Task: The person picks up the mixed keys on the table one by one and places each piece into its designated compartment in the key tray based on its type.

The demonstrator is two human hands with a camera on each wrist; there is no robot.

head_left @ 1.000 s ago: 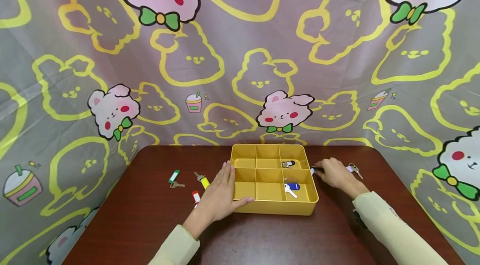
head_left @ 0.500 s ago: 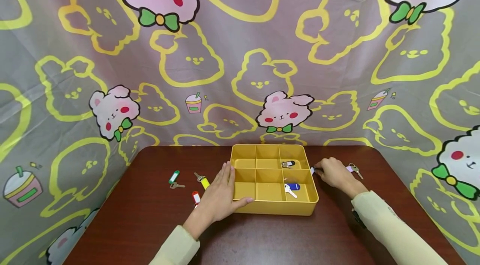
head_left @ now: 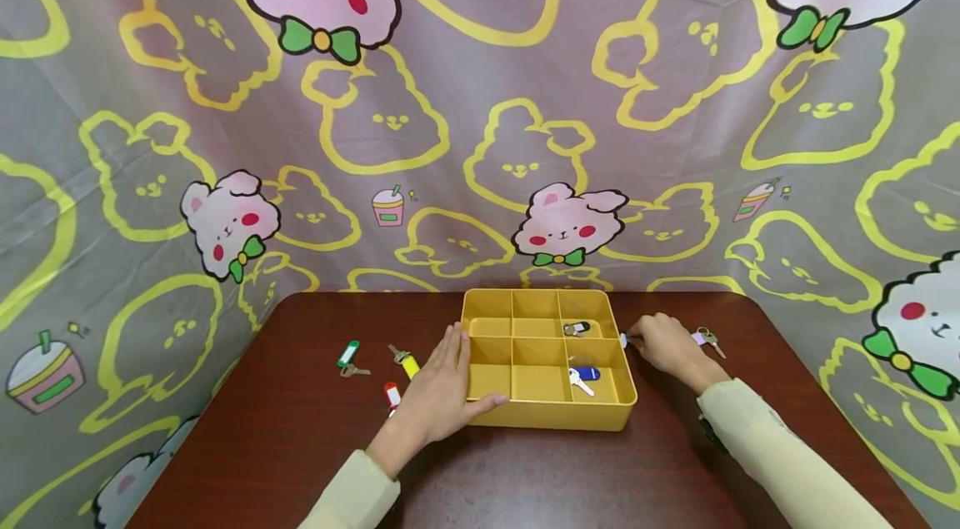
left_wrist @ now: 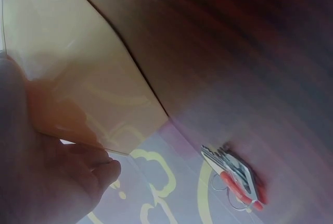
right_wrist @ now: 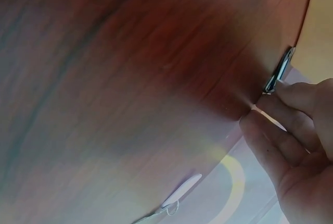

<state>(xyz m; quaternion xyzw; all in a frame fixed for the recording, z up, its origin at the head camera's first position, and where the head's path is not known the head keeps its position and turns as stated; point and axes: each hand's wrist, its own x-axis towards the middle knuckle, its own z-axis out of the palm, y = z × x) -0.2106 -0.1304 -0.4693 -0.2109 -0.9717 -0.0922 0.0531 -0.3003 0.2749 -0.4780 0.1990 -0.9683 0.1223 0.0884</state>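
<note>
A yellow box (head_left: 547,416) with several compartments stands on the table. My left hand (head_left: 435,400) lies with straight fingers along its left wall, thumb over the front rim. Just outside the right wall, my right hand (head_left: 667,343) pinches the end of a small key tag (head_left: 624,341) between thumb and fingers. In the right wrist view this key tag (right_wrist: 279,70) shows dark with a pale edge, close against the box wall. Inside the box, a blue-tagged key (head_left: 583,377) occupies the front right compartment and a black-tagged key (head_left: 577,327) the back right one.
Left of the box lie keys with a green tag (head_left: 348,353), a yellow tag (head_left: 409,365) and a red tag (head_left: 392,394), the last partly behind the left hand. A lilac-tagged key (head_left: 708,338) is beyond the right hand. Patterned cloth (head_left: 480,79) surrounds the table (head_left: 525,479).
The right hand and forearm have shifted very slightly left, and less of the tag's dark part shows at the fingertips. Left hand and box stay where they were.
</note>
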